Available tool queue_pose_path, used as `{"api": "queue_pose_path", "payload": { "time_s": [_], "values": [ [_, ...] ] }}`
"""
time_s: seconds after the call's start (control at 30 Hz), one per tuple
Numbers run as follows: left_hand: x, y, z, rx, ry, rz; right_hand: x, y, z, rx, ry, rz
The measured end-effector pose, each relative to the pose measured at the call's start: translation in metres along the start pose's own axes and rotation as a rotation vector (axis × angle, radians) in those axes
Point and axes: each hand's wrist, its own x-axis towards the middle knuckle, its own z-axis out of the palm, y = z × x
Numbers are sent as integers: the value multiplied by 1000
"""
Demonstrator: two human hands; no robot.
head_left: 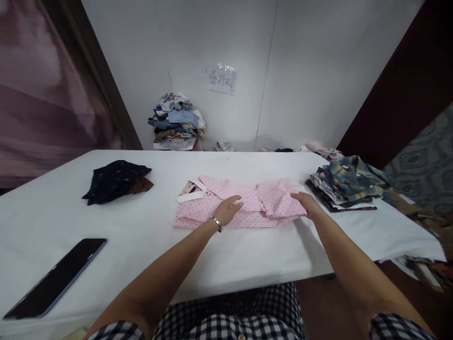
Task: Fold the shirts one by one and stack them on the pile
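A pink dotted shirt (244, 219) with a white collar lies partly folded on the white-covered table, its collar toward the left. My left hand (228, 211) rests on the middle of the shirt, fingers apart and holding nothing. At the shirt's right end, my right hand (307, 204) pinches the edge of the folded-over part, which is slightly lifted off the table. The underside of that fold is hidden.
A dark crumpled garment (118, 181) lies at left on the table (148, 255). A black phone-like slab (58, 278) sits front left. Folded shirts (348, 184) are stacked at right. Behind the table rise piled clothes (177, 122) and a wall sign (222, 79).
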Motion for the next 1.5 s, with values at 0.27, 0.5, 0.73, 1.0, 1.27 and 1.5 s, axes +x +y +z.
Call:
{"api": "queue_pose_path", "payload": {
  "time_s": [0.27,0.5,0.73,1.0,1.27,1.5],
  "values": [
    [8,-11,-27,-847,54,-379,-33,-95,93,276,-374,-135],
    [-4,-32,-36,-724,45,-591,-20,-55,135,18,-252,-172],
    [2,-13,-21,-401,195,-425,-10,-5,129,-142,-57,-8],
    [-14,-25,-25,-118,175,-555,-28,-14,127,85,-210,200],
    [-17,-24,-23,-45,113,-608,-23,-17,136,246,-309,315],
    [-31,-20,-27,123,106,-445,-40,-15,134,496,-366,336]
  ]
}}
